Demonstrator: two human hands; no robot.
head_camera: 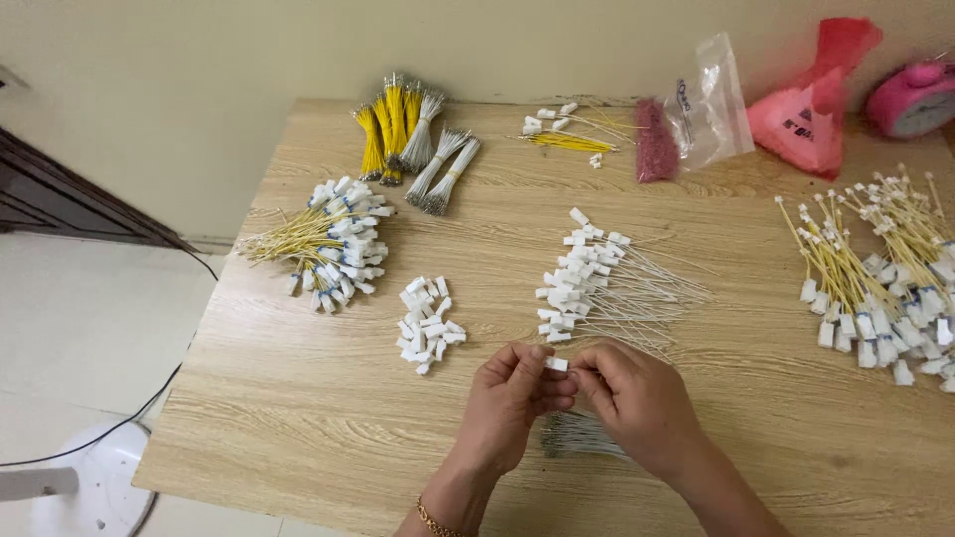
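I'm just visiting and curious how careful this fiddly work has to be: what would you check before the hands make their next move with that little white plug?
1. White connector pinched between both hands: ok.
2. Left hand and right hand meet over the table, away from its edge: ok.
3. Wire seated in the connector: cannot tell, fingers hide it.
4. Loose white connectors lie close by: ok.
5. Bundle of white wires under the hands, within easy reach: ok.
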